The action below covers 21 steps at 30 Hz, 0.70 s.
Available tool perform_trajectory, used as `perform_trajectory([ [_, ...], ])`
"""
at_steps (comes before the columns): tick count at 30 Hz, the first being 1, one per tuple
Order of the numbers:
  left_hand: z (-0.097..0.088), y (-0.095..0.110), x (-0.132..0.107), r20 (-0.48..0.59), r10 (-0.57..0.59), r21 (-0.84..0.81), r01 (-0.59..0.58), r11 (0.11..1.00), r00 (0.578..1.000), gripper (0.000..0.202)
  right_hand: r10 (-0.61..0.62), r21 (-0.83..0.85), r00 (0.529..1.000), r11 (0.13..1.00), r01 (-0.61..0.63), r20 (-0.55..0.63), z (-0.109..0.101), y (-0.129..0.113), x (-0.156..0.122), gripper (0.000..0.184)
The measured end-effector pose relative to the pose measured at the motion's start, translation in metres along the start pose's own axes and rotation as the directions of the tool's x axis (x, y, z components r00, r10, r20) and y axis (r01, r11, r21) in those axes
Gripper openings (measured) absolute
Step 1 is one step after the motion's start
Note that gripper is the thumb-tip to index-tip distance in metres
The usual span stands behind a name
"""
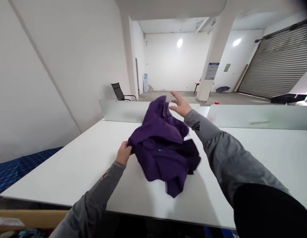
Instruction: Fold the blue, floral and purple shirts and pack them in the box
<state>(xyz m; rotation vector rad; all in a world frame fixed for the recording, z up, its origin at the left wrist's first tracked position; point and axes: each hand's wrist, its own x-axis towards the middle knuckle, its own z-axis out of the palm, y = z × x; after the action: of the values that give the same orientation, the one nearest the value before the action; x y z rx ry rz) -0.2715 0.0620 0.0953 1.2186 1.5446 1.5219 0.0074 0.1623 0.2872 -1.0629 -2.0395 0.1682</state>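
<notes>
The garment [155, 135] is bunched over the middle of the bench [76, 172], the left hand [124, 153] with its grip closed on one edge, the right hand [180, 105] open and empty toward the bench's far side, with one hold seemingly done and straightening undone

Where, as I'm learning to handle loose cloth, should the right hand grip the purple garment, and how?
Probably the raised top corner of the purple garment, in a light pinch, coming from the right: it stands up near the open right hand, while the left hand grips the left edge.
</notes>
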Motion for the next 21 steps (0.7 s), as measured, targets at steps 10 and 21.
perform_trajectory([
  [10, -0.004, -0.054, -0.08, 0.557, 0.458, 0.447, -0.715, 0.538, 0.693, 0.069, 0.35, -0.372, 0.886, 0.9, -0.228, 0.304, 0.076, 0.075, -0.194, 0.032],
  [21, -0.095, -0.035, -0.037, 0.521, 0.157, 0.694, -0.524, 0.494, 0.839, 0.031, -0.613, 0.666, 0.633, 0.719, 0.198, 0.473, 0.079, -0.075, -0.246, 0.022],
])
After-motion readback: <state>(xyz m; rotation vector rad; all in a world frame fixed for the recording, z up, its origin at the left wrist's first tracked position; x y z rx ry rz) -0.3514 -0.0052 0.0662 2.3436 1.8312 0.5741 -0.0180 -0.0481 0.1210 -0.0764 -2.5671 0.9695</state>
